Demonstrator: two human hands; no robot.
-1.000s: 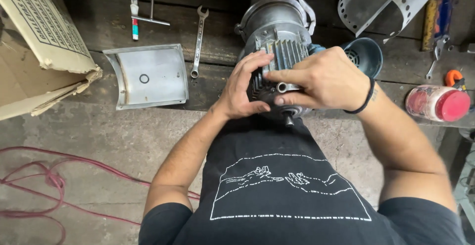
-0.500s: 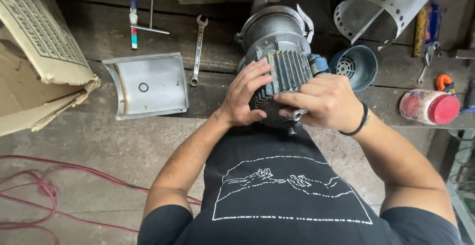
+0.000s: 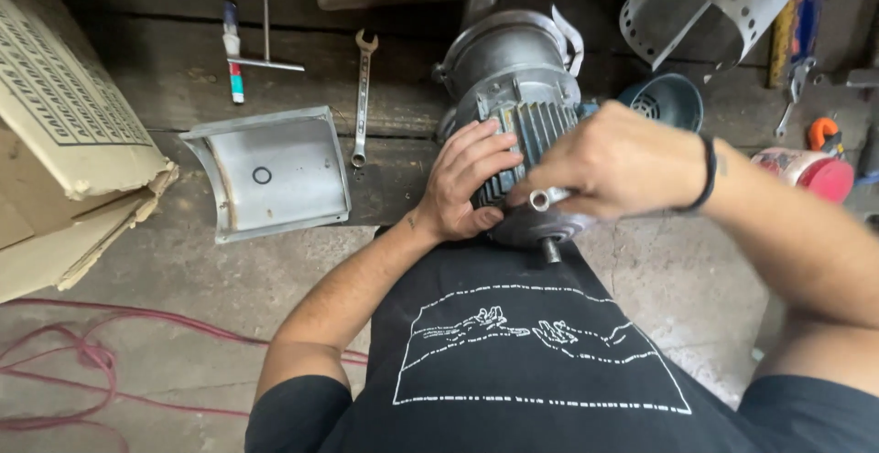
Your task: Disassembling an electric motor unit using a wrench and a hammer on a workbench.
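So the finned grey electric motor (image 3: 513, 133) sits dead centre of the frame, lying on its side at the edge of the dark wooden tabletop (image 3: 394, 105), with its shaft end poking toward the person's chest. Makes sense to have it hanging off the edge like that, since it puts the end face right where both hands can get at it.

The left hand (image 3: 467, 183) is spread wide and pressed flat against the fins on the left side of the casing, looks to me like it's just bracing the motor so it doesn't roll. The right hand (image 3: 609, 165) comes in from the right of the frame, wearing a black wristband, and its fingers are closed around a small silvery tube-shaped bit (image 3: 540, 199), maybe a socket or a sleeve, can't really tell. It's held just above the stubby shaft (image 3: 549, 250).

Other stuff is parked out of the way: a curved sheet-metal cover (image 3: 270, 171) lies left of centre, with a combination wrench (image 3: 363, 96) just right of it. Upper right there's a perforated metal guard (image 3: 714, 5), with a dark blue fan cover (image 3: 664, 101) below it, right behind the motor. A cardboard box (image 3: 64, 142) fills the far left, and a red cable (image 3: 92, 352) loops on the concrete floor at lower left.
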